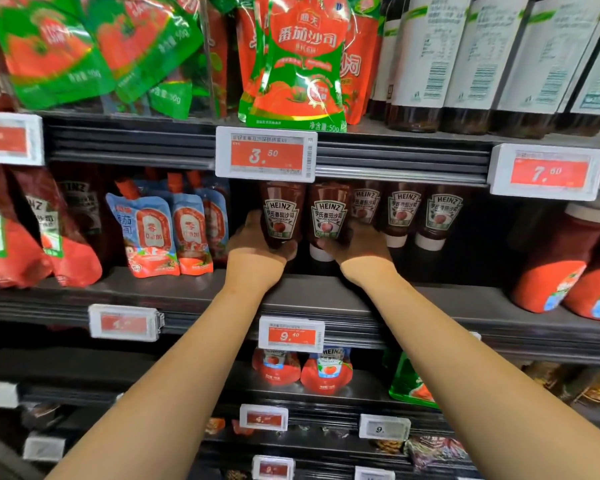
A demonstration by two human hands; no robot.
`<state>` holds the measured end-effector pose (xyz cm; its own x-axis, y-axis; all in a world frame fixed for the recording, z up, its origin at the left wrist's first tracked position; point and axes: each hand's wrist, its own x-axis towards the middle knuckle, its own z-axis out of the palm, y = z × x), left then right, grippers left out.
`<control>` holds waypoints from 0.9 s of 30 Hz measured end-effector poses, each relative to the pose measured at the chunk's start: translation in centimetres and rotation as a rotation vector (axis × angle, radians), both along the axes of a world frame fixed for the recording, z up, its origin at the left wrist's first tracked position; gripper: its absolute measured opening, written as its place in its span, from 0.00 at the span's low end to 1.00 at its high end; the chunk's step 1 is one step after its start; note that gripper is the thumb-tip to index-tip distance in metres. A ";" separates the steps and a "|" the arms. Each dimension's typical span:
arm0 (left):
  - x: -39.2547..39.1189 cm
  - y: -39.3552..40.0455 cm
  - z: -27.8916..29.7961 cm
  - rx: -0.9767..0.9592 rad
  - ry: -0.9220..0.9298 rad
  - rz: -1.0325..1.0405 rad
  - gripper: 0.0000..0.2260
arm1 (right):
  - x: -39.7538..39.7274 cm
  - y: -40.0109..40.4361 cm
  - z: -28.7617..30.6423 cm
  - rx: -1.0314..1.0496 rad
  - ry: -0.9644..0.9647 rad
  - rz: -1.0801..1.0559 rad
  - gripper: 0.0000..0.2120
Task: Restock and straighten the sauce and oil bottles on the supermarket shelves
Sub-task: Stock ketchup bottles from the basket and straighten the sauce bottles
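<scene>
Both grips [257,237] [355,242] clasp ketchup bottles [280,216] (upside-down).

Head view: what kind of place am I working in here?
Almost certainly a supermarket condiment aisle: tiered shelves edged with red price tags, rows of Heinz ketchup bottles and hanging tomato sauce pouches.

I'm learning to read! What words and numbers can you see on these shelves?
"HEINZ": ketchup bottle in the left hand, and its neighbour by the right hand.
"3.50": price tag.
"7.": right price tag; the rest is blurred.
"9.40": lower price tag.
"50g": red pouch.
Other tags are too blurred.
</scene>
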<state>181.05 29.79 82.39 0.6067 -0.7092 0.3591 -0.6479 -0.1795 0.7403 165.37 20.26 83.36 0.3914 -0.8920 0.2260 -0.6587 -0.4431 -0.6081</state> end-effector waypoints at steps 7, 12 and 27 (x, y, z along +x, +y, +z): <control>0.4 -0.5 -0.3 0.006 0.005 0.002 0.34 | 0.2 0.4 -0.9 -0.002 -0.054 0.003 0.27; 0.3 -0.3 -0.3 -0.006 0.034 -0.022 0.33 | 0.0 1.5 -0.6 0.013 -0.101 -0.003 0.28; -0.6 6.6 -0.4 -0.050 -0.026 -0.206 0.11 | -7.8 6.6 0.2 0.064 -0.019 -0.216 0.08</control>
<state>180.42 36.38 82.03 0.4407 -0.7981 0.4108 -0.6862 -0.0046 0.7274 157.61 26.89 83.55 0.1856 -0.9675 0.1718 -0.7227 -0.2529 -0.6433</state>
